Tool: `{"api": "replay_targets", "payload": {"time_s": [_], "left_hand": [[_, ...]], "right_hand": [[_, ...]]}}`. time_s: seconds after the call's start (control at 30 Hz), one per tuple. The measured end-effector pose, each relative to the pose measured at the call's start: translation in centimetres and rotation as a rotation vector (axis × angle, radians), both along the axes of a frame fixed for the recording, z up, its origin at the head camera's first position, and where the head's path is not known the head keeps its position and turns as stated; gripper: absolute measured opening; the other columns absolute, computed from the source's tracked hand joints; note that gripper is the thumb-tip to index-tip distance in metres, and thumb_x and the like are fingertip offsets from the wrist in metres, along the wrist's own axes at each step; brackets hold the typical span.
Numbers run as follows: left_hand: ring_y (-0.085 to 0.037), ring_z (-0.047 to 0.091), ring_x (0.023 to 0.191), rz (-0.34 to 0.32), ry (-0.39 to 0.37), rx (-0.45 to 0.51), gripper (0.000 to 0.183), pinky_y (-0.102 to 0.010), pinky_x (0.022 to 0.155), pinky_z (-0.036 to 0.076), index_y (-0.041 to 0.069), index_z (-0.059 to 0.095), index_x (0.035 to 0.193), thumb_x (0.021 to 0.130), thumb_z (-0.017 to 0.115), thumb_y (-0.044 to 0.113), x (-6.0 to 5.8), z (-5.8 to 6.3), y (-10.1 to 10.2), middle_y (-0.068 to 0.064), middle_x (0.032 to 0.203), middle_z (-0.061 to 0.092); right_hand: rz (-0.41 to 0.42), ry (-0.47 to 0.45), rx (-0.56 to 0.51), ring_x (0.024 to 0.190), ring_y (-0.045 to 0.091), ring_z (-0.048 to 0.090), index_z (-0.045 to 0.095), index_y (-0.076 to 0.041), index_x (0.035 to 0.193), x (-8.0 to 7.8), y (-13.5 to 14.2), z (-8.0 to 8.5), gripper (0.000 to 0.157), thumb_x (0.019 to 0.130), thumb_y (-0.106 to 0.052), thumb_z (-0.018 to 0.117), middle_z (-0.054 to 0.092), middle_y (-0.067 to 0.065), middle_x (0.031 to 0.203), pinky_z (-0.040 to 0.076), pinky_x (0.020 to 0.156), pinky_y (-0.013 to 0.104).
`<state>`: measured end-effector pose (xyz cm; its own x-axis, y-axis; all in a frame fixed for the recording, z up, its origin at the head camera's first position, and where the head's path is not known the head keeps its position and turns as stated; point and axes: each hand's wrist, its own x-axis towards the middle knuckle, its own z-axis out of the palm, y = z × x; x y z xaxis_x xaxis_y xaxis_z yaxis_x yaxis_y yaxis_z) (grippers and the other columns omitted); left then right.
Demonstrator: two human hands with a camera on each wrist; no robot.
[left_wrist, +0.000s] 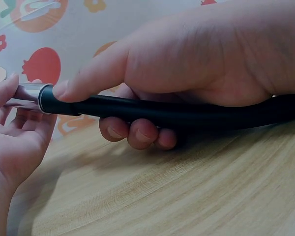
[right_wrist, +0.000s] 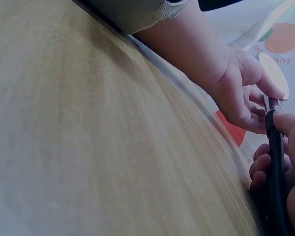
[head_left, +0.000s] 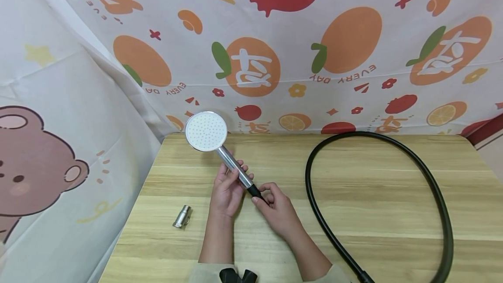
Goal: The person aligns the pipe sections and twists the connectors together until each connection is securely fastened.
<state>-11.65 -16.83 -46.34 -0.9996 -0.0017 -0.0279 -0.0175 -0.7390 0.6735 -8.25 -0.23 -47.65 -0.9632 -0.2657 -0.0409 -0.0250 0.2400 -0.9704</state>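
Note:
My left hand (head_left: pixel 226 193) grips the silver handle (head_left: pixel 232 161) of a shower head (head_left: pixel 206 131), its round white spray face tilted toward me above the table. At the lower end of that handle, my right hand (head_left: pixel 278 213) holds a black hose. In the left wrist view, the right thumb lies on the hose's collar (left_wrist: pixel 64 105), right against the metal rim, while several fingers curl under the hose (left_wrist: pixel 152 112). The right wrist view also shows the collar in line with the handle. My right hand and forearm hide part of the hose in the head view.
The black hose (head_left: pixel 310 178) loops over the right side of the wooden table (head_left: pixel 377 204), with a connector (head_left: pixel 365 277) at the front edge. A small metal fitting (head_left: pixel 182 217) lies left of my left forearm. A fruit-print cloth (head_left: pixel 298 56) hangs behind the table.

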Motion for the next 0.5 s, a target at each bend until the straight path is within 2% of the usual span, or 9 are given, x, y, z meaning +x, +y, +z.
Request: {"api": "replay_targets", "payload": {"time_s": [0.23,0.5], "left_hand": [[-0.014,0.06,0.101,0.001,0.005,0.005,0.055,-0.033,0.092,0.056,0.02,0.031,0.152,0.102,0.043,0.0,-0.08,-0.15,-0.03,-0.001,0.112,0.057],[-0.015,0.061,0.102,0.003,0.003,0.011,0.054,-0.034,0.091,0.057,0.02,0.032,0.152,0.102,0.04,-0.001,-0.12,-0.1,0.02,-0.001,0.111,0.059]], "right_hand": [[0.003,-0.012,0.008,0.052,0.007,0.044,0.059,-0.023,0.115,-0.05,0.01,-0.08,0.028,0.096,-0.043,0.062,0.056,-0.003,0.064,0.041,0.05,0.022],[-0.009,-0.031,-0.003,0.051,0.008,0.049,0.065,-0.014,0.117,-0.1,-0.02,0.0,0.037,0.098,-0.044,0.057,0.059,0.003,0.066,0.042,0.047,0.023]]}}
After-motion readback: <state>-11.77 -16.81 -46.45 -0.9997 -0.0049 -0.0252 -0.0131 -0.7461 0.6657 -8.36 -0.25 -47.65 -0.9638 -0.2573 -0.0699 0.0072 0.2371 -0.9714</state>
